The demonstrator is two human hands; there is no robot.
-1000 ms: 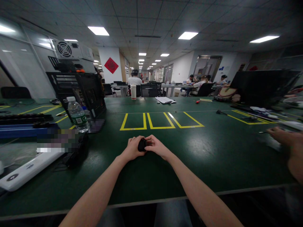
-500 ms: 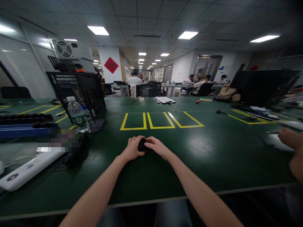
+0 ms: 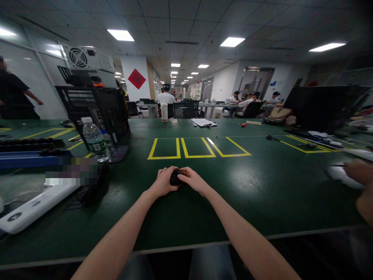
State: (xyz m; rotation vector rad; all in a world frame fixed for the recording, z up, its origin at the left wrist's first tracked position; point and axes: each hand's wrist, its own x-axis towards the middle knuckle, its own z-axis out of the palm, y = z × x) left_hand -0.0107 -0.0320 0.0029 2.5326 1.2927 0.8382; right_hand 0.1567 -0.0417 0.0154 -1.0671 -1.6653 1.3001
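Note:
Between my two hands, low over the green table [image 3: 201,217], is a small black rounded object [image 3: 175,178]; its kind I cannot make out. My left hand [image 3: 163,180] wraps round its left side, thumb below and fingers over the top. From the right, my right hand [image 3: 192,179] grips the same object with thumb and fingers, covering that side. Just beyond the hands, yellow tape outlines [image 3: 198,156] mark the table top.
A water bottle [image 3: 95,142] and an open black computer case [image 3: 109,112] stand at left, near a white power strip [image 3: 37,206]. Farther back are a white cup [image 3: 164,112] and a clipboard [image 3: 204,123]. At the right edge is another person's hand [image 3: 358,171].
My hands stay almost where they were on the black object. A person in dark clothes has come into view at the far left.

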